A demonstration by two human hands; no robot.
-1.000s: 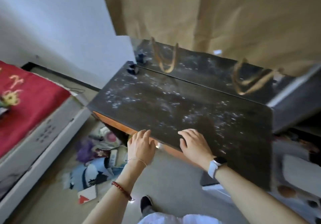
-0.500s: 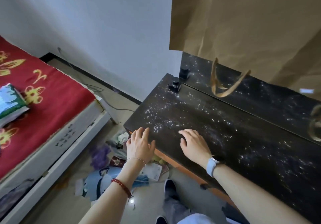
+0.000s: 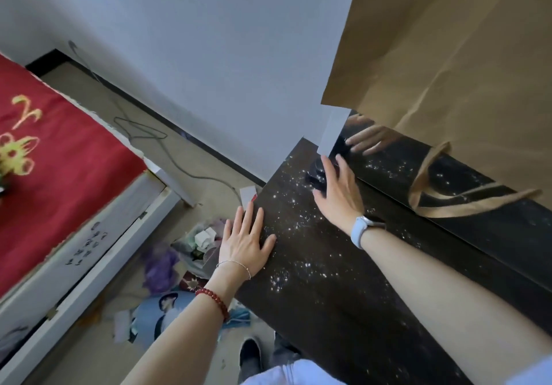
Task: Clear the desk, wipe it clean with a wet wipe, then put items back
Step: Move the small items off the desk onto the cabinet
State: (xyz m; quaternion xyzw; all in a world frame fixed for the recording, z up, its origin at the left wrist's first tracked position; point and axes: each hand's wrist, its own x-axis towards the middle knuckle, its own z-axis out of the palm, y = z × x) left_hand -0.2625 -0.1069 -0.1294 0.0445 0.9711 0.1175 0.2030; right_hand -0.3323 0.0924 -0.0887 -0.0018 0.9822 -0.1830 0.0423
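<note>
The dark desk [image 3: 343, 295] is lying speckled before me. I am pressing my left hand [image 3: 243, 243] flat on its left edge, released. My right hand [image 3: 339, 192], fingers straight, is touching one small dark object [image 3: 315, 180] far left.

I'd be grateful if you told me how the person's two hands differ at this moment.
The left hand lies flat at the desk's left edge; the right hand reaches further, to the small dark object in the back corner. The left wrist wears bracelets, the right a watch. Both have straight fingers and hold nothing.
</note>
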